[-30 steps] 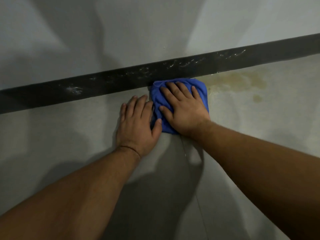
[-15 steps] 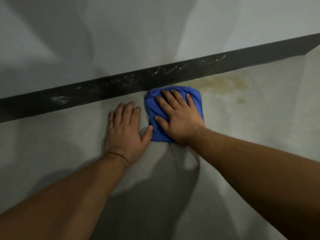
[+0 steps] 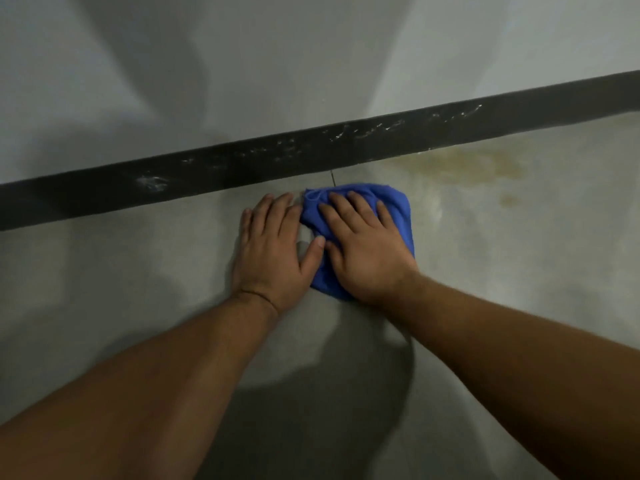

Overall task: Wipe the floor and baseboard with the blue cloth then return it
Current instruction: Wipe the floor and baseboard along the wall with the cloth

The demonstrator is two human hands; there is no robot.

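Note:
A folded blue cloth (image 3: pixel 398 206) lies flat on the grey floor (image 3: pixel 138 278), a short way in front of the black baseboard (image 3: pixel 242 164). My right hand (image 3: pixel 367 247) presses down on the cloth with fingers spread, covering most of it. My left hand (image 3: pixel 270 247) rests flat on the bare floor just left of the cloth, its thumb touching the cloth's left edge. The baseboard carries whitish scuff marks along its length.
A yellowish-brown stain (image 3: pixel 471 164) spreads on the floor to the right of the cloth, against the baseboard. A pale grey wall (image 3: pixel 277 64) rises above the baseboard. A thin floor seam (image 3: pixel 332 176) runs out from the baseboard just above the cloth.
The cloth and both hands have slid back from the baseboard toward me; a strip of bare floor now shows between cloth and baseboard. My left thumb again touches the cloth.

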